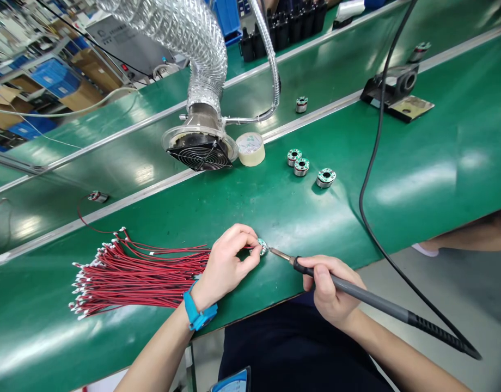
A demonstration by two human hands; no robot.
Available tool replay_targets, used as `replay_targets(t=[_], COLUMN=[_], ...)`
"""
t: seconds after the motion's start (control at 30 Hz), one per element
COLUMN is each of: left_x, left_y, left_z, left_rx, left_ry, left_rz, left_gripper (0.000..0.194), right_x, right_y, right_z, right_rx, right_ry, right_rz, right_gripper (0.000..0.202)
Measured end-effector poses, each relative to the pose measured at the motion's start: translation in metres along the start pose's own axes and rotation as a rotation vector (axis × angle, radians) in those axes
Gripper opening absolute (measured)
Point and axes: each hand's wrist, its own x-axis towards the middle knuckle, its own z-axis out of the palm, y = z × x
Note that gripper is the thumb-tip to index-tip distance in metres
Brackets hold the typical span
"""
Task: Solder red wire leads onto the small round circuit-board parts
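Note:
My left hand, with a blue band on its wrist, pinches a small round metal part with a green circuit board on its face. A red wire shows at the fingertips by this part; whether the fingers grip it too I cannot tell. My right hand is wrapped around a soldering iron, its tip close to the edge of the board. Contact between tip and board is too small to make out. Under and left of my left forearm lies a bundle of red wires with white connectors at their far ends.
Three similar round parts stand beyond my hands. A tape roll sits beside the fume extractor fan. The iron's black cable loops along the right. An iron stand is at the back right, near the metal rail.

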Motion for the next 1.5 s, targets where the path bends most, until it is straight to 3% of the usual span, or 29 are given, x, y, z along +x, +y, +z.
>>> replay_targets(t=[0.47,0.77,0.87,1.0,1.1,1.2,1.33,1.5], left_x=[0.004,0.007,0.009,0.011,0.011,0.011,0.009,0.009], left_y=[0.005,0.009,0.011,0.012,0.011,0.011,0.012,0.013], left_z=[-0.002,-0.004,-0.005,-0.005,-0.005,-0.005,-0.006,-0.012], left_rx=[0.010,0.070,0.068,0.081,0.097,0.103,0.105,0.109], left_ry=[-0.041,-0.074,-0.081,-0.100,-0.098,-0.095,-0.137,-0.206], left_rz=[-0.065,-0.097,-0.098,-0.089,-0.082,-0.085,-0.110,-0.136], left_gripper=[0.013,0.014,0.014,0.017,0.018,0.018,0.016,0.013], right_x=[0.007,-0.007,0.004,0.069,0.148,0.231,0.318,0.374], right_y=[-0.005,0.006,0.004,0.005,0.021,0.052,0.100,0.153], right_z=[0.001,0.000,-0.003,-0.009,-0.009,0.001,0.037,0.092], right_rx=[-0.081,0.082,0.068,-0.114,-0.210,-0.392,-0.677,-0.710], right_ry=[-0.053,-0.001,-0.013,-0.053,-0.142,-0.184,-0.344,-0.434], right_rz=[-0.034,0.162,0.171,0.056,-0.044,-0.160,-0.181,-0.021], right_gripper=[0.022,0.024,0.023,0.022,0.026,0.022,0.043,0.044])
